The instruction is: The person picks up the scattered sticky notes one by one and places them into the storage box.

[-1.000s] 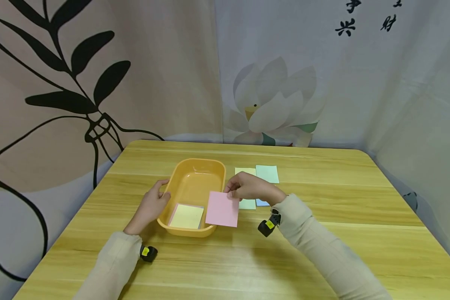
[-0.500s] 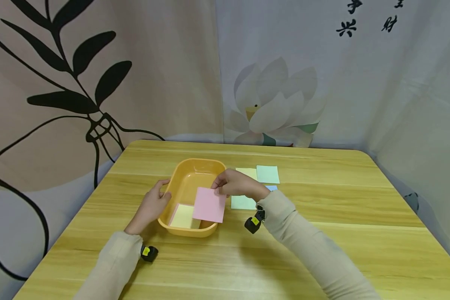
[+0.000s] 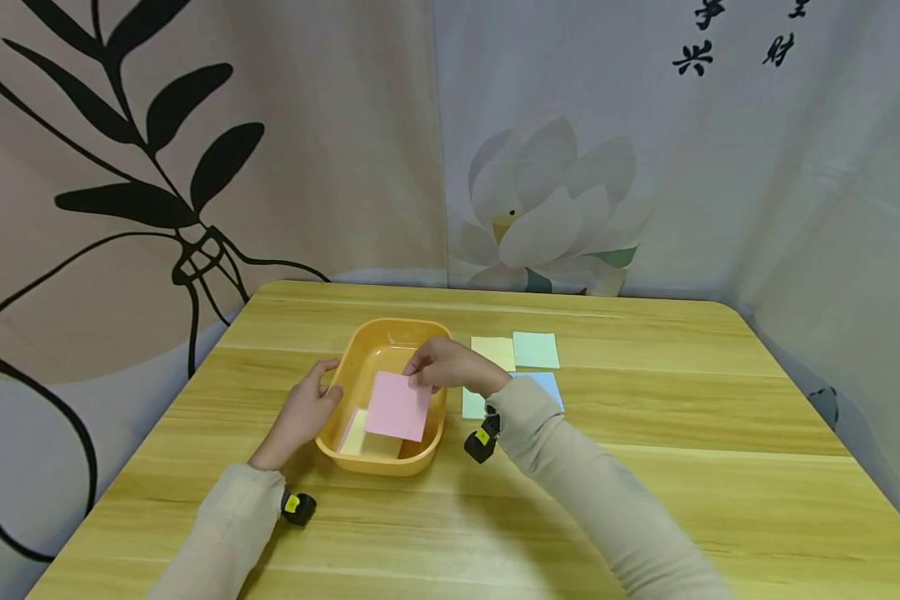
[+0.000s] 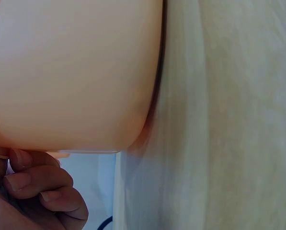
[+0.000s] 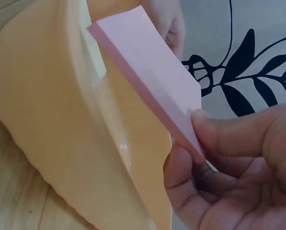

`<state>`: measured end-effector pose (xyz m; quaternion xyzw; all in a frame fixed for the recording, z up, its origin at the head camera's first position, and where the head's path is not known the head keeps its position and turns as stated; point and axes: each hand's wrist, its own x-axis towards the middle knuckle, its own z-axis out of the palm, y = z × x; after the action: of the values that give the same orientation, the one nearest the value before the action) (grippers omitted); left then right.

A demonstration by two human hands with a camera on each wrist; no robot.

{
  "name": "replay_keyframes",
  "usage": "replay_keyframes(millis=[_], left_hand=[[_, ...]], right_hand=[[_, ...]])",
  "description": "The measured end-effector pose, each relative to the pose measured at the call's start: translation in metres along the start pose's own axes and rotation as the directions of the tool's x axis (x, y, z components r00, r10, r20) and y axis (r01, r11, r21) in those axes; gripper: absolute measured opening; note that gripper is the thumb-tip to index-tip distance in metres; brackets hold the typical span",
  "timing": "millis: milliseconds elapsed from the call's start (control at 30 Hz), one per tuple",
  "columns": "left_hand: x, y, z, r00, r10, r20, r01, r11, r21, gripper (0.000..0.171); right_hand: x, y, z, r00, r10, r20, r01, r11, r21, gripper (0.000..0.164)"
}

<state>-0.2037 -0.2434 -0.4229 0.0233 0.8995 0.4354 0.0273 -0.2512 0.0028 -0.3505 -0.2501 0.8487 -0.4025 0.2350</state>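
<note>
A pink sticky note pad (image 3: 398, 407) hangs tilted over the orange plastic tray (image 3: 414, 464), pinched at its corner between the thumb and fingers of my right hand (image 3: 447, 365). The right wrist view shows the thickness of the pink pad (image 5: 150, 72). My left hand (image 3: 300, 417) grips the tray's left rim, thumb at the rim and fingers (image 4: 42, 179) curled at the outer wall. Inside the tray's near end lies a pale yellow sticky note pad (image 3: 354, 437) with a pink edge showing beside it, partly covered by the held pad.
Right of the tray lie more sticky note pads: a yellow one (image 3: 493, 350), a mint green one (image 3: 536, 350), a blue one (image 3: 543, 387) and a light green one (image 3: 472, 405), the last two partly behind the right hand and sleeve. A printed curtain (image 3: 330, 167) stands behind the wooden table (image 3: 645, 375).
My right hand has moved left with the pink sticky note pad, from over the tray's right rim to above its inside. The left hand and tray have stayed in place.
</note>
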Motion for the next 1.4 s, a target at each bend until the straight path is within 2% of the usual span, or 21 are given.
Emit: replay_keyframes(millis=[500,800,1400], left_hand=[[0.0,0.0,-0.001,1.0,-0.007,-0.012,0.007,1.0,-0.009,0.051],[-0.001,0.0,0.0,1.0,0.008,-0.009,-0.008,1.0,0.004,0.051],[-0.001,0.001,0.0,1.0,0.009,-0.014,-0.009,1.0,0.009,0.051]], right_hand=[[0.02,-0.002,0.022,1.0,0.019,0.024,-0.017,0.996,-0.085,0.016],[0.02,-0.006,0.034,0.998,0.049,0.038,-0.045,0.994,-0.099,0.013],[0.019,-0.008,0.047,0.995,0.095,0.02,-0.088,0.972,-0.218,0.008]])
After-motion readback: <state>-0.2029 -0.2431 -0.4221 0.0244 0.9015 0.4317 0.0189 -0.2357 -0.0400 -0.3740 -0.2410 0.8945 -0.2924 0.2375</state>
